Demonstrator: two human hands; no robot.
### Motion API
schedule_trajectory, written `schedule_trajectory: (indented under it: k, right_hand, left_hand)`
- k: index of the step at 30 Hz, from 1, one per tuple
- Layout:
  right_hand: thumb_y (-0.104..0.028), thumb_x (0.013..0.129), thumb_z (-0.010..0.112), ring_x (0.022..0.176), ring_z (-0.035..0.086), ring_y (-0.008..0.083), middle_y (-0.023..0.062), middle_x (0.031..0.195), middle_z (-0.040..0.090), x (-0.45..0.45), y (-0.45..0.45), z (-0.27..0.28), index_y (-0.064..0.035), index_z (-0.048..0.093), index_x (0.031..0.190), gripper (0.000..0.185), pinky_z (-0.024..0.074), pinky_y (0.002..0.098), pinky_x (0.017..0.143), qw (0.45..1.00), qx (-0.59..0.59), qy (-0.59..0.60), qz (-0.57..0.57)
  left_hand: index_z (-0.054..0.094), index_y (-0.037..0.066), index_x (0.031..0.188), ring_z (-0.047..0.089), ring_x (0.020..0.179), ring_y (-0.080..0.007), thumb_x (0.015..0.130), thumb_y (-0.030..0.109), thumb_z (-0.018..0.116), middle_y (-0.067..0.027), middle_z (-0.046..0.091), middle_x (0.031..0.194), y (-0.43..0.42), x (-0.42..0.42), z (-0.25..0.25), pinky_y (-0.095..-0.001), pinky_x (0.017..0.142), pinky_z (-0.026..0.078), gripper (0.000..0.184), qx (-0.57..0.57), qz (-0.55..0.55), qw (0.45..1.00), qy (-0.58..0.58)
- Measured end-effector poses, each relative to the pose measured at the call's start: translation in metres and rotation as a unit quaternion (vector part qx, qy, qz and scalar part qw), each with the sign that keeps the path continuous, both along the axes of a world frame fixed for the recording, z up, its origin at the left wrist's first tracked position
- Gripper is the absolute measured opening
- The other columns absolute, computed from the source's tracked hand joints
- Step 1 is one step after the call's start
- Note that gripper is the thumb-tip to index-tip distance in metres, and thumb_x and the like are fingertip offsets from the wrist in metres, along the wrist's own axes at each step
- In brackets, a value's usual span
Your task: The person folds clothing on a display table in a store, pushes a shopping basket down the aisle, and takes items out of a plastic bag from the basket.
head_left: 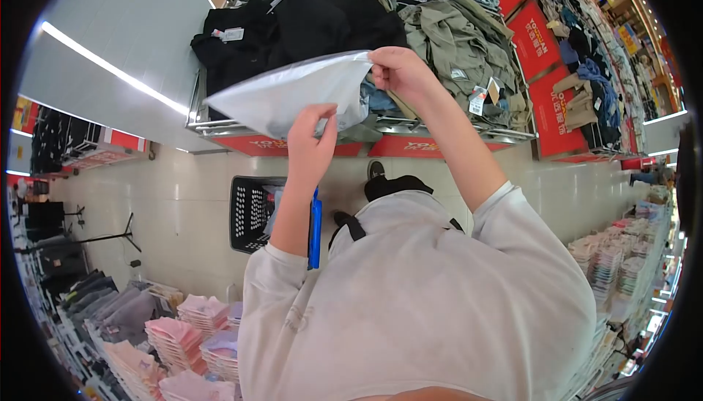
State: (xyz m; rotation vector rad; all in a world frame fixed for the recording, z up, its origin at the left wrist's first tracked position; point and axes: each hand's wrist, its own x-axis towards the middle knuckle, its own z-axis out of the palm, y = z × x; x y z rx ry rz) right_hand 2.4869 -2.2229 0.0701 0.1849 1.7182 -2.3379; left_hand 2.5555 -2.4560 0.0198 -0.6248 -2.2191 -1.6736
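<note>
A whitish, translucent plastic bag (293,93) is stretched out in front of me, over the near edge of a clothes bin. My right hand (401,73) is closed on its upper right corner, thumb and fingers pinched together. Lower down, my left hand (311,137) pinches the near edge of the bag with thumb and forefinger. Behind the bag lie black garments (315,24) with white tags. Right of my right hand is a heap of olive-green garments (458,46), also tagged. Some blue cloth (377,99) shows just below the bag's right end.
A black shopping basket (253,214) with a blue handle (315,232) stands on the floor at my left. Red panels (531,35) line the bin's side. Folded pink shirts (176,339) are stacked at lower left. A grey pillar (110,49) rises at upper left.
</note>
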Motion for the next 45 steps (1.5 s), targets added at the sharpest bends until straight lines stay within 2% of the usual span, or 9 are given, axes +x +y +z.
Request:
schedule_trajectory:
  k: [8,18,22,25,30,31,33,38,45]
  right_hand:
    - [-0.012,0.096,0.058,0.070,0.068,0.0201,0.0112,0.080,0.070,-0.022,0.014,-0.008,0.0000,0.065,0.094,0.014,0.0546,0.0307,0.065,0.973,-0.174,-0.037,0.149]
    - [-0.012,0.096,0.058,0.068,0.068,0.0185,0.0103,0.077,0.068,-0.099,0.050,0.030,0.0035,0.065,0.096,0.018,0.0530,0.0274,0.062,0.967,-0.145,0.049,0.204]
    - [-0.013,0.095,0.060,0.058,0.060,0.0156,0.0075,0.069,0.064,-0.130,0.066,0.019,0.0008,0.065,0.088,0.016,0.0496,0.0276,0.057,0.960,-0.195,0.055,0.193]
    - [-0.014,0.095,0.060,0.056,0.059,0.0149,0.0069,0.066,0.062,-0.138,0.067,0.002,0.0004,0.065,0.087,0.016,0.0484,0.0270,0.056,0.973,-0.149,0.019,0.173]
    - [-0.018,0.095,0.062,0.055,0.059,0.0125,0.0040,0.065,0.061,-0.137,0.058,-0.013,-0.0028,0.062,0.083,0.019,0.0453,0.0252,0.054,0.976,-0.066,0.002,0.206]
    - [-0.017,0.094,0.062,0.054,0.058,0.0115,0.0049,0.063,0.061,-0.134,0.053,-0.012,-0.0014,0.064,0.083,0.019,0.0452,0.0253,0.053,0.976,-0.043,-0.014,0.215]
    - [-0.019,0.095,0.060,0.054,0.057,0.0103,0.0036,0.062,0.060,-0.129,0.043,-0.010,-0.0025,0.063,0.082,0.021,0.0443,0.0247,0.053,0.974,-0.013,-0.022,0.223]
    - [-0.023,0.100,0.058,0.057,0.053,0.0086,0.0002,0.063,0.055,-0.123,0.011,-0.006,-0.0047,0.061,0.084,0.024,0.0405,0.0248,0.055,0.975,0.003,-0.045,0.220]
    - [-0.027,0.101,0.056,0.057,0.050,0.0090,-0.0018,0.065,0.051,-0.110,-0.022,0.002,-0.0066,0.058,0.081,0.029,0.0390,0.0243,0.054,0.988,-0.016,-0.061,0.141]
  left_hand:
    - [0.062,-0.001,0.110,0.063,0.087,-0.0157,0.090,0.003,0.064,-0.0079,0.067,0.094,0.051,-0.059,0.013,-0.0280,0.080,0.051,0.020,0.091,0.027,0.982,-0.161]
    - [0.061,-0.001,0.103,0.059,0.085,-0.0077,0.092,0.003,0.066,-0.0027,0.063,0.092,0.091,-0.151,0.079,-0.0225,0.078,0.048,0.013,0.176,-0.023,0.970,-0.164]
    - [0.061,-0.001,0.105,0.060,0.085,-0.0096,0.087,0.000,0.069,-0.0032,0.063,0.092,0.110,-0.183,0.084,-0.0240,0.078,0.049,0.019,0.127,-0.052,0.985,-0.103]
    - [0.061,0.001,0.105,0.061,0.081,-0.0108,0.085,0.000,0.070,-0.0040,0.064,0.089,0.117,-0.194,0.068,-0.0257,0.076,0.050,0.022,0.041,-0.006,0.990,-0.137]
    - [0.061,0.001,0.111,0.062,0.084,-0.0104,0.085,-0.002,0.069,-0.0054,0.064,0.093,0.095,-0.196,0.061,-0.0246,0.077,0.050,0.028,0.060,-0.057,0.976,-0.202]
    - [0.063,0.001,0.111,0.063,0.081,-0.0102,0.085,-0.003,0.068,-0.0053,0.065,0.090,0.084,-0.198,0.062,-0.0245,0.075,0.050,0.027,-0.004,-0.073,0.977,-0.199]
    - [0.069,0.001,0.105,0.062,0.073,-0.0090,0.085,-0.005,0.065,-0.0040,0.067,0.083,0.071,-0.202,0.065,-0.0245,0.068,0.050,0.021,-0.078,-0.134,0.975,-0.159]
    - [0.070,0.003,0.094,0.059,0.060,-0.0262,0.081,0.000,0.068,-0.0112,0.063,0.073,0.034,-0.221,0.063,-0.0328,0.055,0.046,0.014,-0.140,-0.166,0.976,0.033]
    - [0.066,0.006,0.091,0.061,0.079,-0.0245,0.073,0.003,0.071,-0.0056,0.062,0.088,0.007,-0.248,0.065,-0.0359,0.068,0.049,0.020,-0.167,-0.200,0.944,0.201]
